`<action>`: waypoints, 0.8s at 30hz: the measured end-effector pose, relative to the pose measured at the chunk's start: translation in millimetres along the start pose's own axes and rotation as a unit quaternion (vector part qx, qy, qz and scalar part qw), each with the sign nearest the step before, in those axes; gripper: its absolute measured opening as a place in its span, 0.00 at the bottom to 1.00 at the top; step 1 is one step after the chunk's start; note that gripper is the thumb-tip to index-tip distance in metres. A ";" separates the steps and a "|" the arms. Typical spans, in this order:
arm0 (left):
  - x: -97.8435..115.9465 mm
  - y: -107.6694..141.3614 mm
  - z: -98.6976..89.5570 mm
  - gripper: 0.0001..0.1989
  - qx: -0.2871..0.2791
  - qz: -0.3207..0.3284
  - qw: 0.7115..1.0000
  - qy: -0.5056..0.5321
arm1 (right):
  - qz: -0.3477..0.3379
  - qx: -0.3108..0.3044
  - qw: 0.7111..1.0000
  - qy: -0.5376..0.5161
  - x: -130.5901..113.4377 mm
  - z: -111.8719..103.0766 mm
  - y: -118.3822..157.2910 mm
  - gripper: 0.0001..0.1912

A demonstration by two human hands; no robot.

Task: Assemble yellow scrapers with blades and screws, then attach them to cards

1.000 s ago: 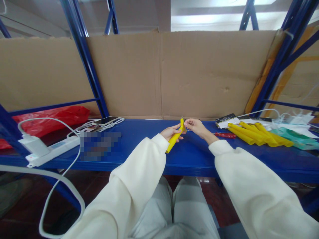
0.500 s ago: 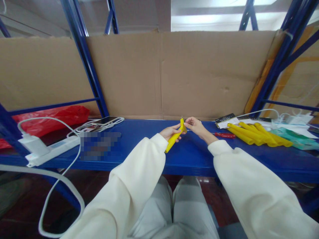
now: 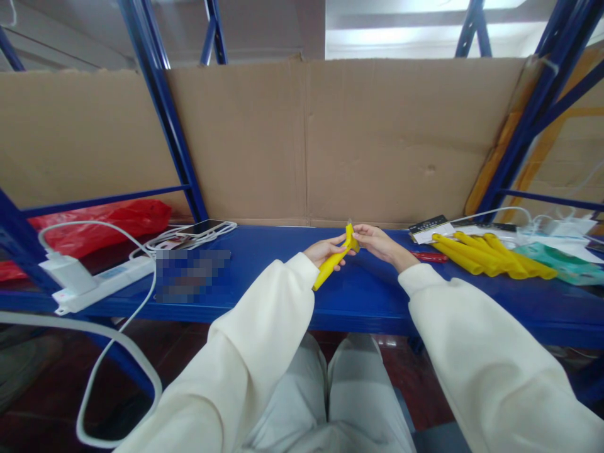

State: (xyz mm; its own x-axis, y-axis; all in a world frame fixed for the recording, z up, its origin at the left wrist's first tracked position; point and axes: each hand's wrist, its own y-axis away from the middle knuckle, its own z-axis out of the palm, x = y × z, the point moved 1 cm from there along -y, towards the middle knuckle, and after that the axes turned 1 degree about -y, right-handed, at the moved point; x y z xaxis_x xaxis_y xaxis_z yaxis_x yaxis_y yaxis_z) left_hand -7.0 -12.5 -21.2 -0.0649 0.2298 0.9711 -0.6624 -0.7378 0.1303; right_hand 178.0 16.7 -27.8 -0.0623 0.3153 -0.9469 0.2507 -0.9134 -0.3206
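Observation:
A yellow tool-like piece point(image 3: 329, 268) with a long handle and a bent head is held above the blue shelf. My left hand point(image 3: 324, 251) is wrapped round it just below the head. The fingers of my right hand point(image 3: 375, 240) are pinched together at the right side of the yellow head; whether they grip it or something small there is too small to tell. Beside my right wrist, a red-handled tool point(image 3: 429, 257) lies on the shelf, its other end hidden behind my hand.
Several yellow handles point(image 3: 495, 257) lie at the right by a green plastic bag point(image 3: 561, 264) and a black-and-white package point(image 3: 429, 228). At left are a phone point(image 3: 204, 228) on white cables, a power strip point(image 3: 113, 283) and a red bag point(image 3: 108, 220). Cardboard point(image 3: 306, 138) stands behind.
My right hand has shifted slightly and lies flatter, closer against the yellow head. It now covers the shaft of the red-handled tool. My left hand keeps its hold.

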 end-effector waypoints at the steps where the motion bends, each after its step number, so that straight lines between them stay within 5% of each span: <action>1: 0.0 0.2 0.5 0.35 0.000 -0.001 1.000 0.000 | 0.001 -0.003 1.000 -0.002 -0.8 0.0 0.5 0.17; 17: -6.2 -9.5 -11.4 0.39 -0.051 0.010 0.999 0.012 | 0.005 -0.024 1.000 -0.018 0.4 -2.5 -2.0 0.21; 24: -6.5 -9.3 -7.1 0.38 -0.005 0.009 1.000 -0.007 | 0.006 -0.020 1.000 -0.021 3.2 -3.7 -3.2 0.22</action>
State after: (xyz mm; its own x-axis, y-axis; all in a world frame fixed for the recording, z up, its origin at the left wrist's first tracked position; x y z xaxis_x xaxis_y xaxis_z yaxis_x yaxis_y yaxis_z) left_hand -5.7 -2.6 -30.2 -0.0664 0.2073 0.9760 -0.6680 -0.7359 0.1109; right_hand 180.6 21.7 -29.7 -0.1000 0.2930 -0.9509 0.2906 -0.9054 -0.3095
